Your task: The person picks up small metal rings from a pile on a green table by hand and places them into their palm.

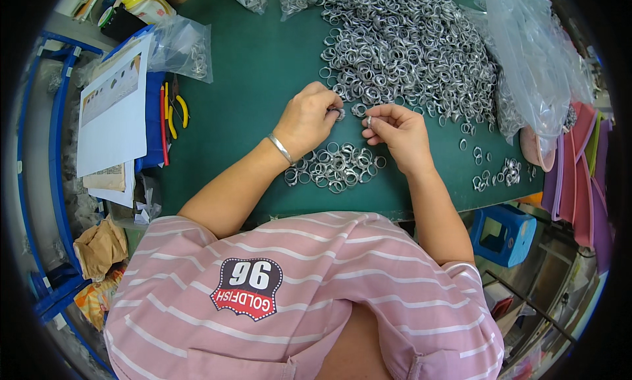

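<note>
My left hand (309, 116), with a silver bangle on its wrist, pinches a small silver metal ring (340, 113) at the fingertips. My right hand (395, 131) is close beside it and grips another small ring (368, 122) between thumb and fingers. Both hands hover over the green table mat (257, 70). A small pile of rings (336, 166) lies just below the hands. A very large heap of the same rings (408, 47) spreads across the mat above them. One loose ring (359, 109) lies between the two hands.
Clear plastic bags (536, 57) with rings sit at the right, another bag (184, 47) at the upper left. Papers (115, 107), yellow-handled pliers (178, 110) and a red pen lie left. A few loose rings (497, 176) lie right; a blue box (503, 232) stands below the table edge.
</note>
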Available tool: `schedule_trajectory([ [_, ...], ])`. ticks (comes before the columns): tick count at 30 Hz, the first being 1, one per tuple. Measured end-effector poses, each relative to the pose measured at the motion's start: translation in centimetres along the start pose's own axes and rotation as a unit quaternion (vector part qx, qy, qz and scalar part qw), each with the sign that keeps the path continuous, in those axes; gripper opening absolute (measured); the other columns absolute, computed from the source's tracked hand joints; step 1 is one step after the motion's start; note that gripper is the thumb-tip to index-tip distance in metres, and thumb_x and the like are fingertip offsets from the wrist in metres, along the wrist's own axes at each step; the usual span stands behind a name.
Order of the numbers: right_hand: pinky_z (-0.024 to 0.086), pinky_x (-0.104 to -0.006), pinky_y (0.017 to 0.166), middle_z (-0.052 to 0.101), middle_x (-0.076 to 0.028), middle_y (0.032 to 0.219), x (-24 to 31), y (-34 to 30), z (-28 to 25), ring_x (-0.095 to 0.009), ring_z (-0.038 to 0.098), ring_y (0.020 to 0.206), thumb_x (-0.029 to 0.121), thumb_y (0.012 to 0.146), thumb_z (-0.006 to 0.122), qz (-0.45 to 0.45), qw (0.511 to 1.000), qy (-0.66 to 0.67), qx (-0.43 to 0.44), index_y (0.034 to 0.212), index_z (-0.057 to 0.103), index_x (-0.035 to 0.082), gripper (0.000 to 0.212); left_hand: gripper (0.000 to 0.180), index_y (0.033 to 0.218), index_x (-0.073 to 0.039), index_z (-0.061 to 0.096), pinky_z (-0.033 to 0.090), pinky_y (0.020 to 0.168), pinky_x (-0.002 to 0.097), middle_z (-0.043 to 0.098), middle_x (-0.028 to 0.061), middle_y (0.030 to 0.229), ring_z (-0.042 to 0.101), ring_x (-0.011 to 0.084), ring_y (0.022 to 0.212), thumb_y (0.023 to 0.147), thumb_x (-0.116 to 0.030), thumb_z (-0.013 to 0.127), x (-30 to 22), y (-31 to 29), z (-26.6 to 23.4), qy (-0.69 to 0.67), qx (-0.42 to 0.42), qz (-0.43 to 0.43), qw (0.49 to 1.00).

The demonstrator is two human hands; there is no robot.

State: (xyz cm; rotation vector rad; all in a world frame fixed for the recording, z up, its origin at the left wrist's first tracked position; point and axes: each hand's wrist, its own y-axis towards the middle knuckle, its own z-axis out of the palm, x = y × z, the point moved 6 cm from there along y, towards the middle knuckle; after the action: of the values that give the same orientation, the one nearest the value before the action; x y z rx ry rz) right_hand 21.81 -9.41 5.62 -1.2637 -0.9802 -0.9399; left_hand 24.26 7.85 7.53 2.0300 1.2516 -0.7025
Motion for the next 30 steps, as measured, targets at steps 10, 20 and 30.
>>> schedule_trajectory([
  [10, 0.055, -0.0232, 0.062, 0.068, -0.011, 0.089, 1.0, -1.5, 1.0, -0.013, 0.066, 0.073, -0.005, 0.085, 0.059, -0.030, 0.997, 0.058, 0.036, 0.095, 0.065, -0.003, 0.012, 0.008, 0.089, 0.001, 0.063, 0.053, 0.066, 0.0241, 0.064, 0.0067, 0.086, 0.064, 0.0117, 0.072, 0.081, 0.003, 0.065, 0.5, -0.5, 0.0, -0.222, 0.025, -0.163, 0.961],
  [20, 0.051, -0.0370, 0.068, 0.062, -0.012, 0.082, 3.5, -2.5, 2.7, -0.029, 0.062, 0.076, -0.001, 0.078, 0.061, -0.288, 0.900, -0.326, 0.033, 0.091, 0.067, 0.003, 0.015, 0.008, 0.089, 0.001, 0.062, 0.053, 0.063, 0.0230, 0.066, 0.0061, 0.085, 0.064, 0.0101, 0.073, 0.082, 0.001, 0.067, 0.8, -1.7, -0.1, -0.440, 0.063, -0.234, 0.865],
  [30, 0.051, -0.0374, 0.068, 0.060, -0.010, 0.086, 2.5, -0.6, 2.0, -0.028, 0.062, 0.078, 0.004, 0.075, 0.072, -0.316, 0.853, -0.408, -0.080, 0.095, 0.066, 0.004, 0.021, 0.021, 0.095, -0.001, 0.065, 0.050, 0.064, 0.0296, 0.059, 0.0099, 0.091, 0.061, 0.0187, 0.070, 0.075, 0.002, 0.067, -1.6, -1.5, -1.7, -0.048, 0.069, 0.006, 0.996],
])
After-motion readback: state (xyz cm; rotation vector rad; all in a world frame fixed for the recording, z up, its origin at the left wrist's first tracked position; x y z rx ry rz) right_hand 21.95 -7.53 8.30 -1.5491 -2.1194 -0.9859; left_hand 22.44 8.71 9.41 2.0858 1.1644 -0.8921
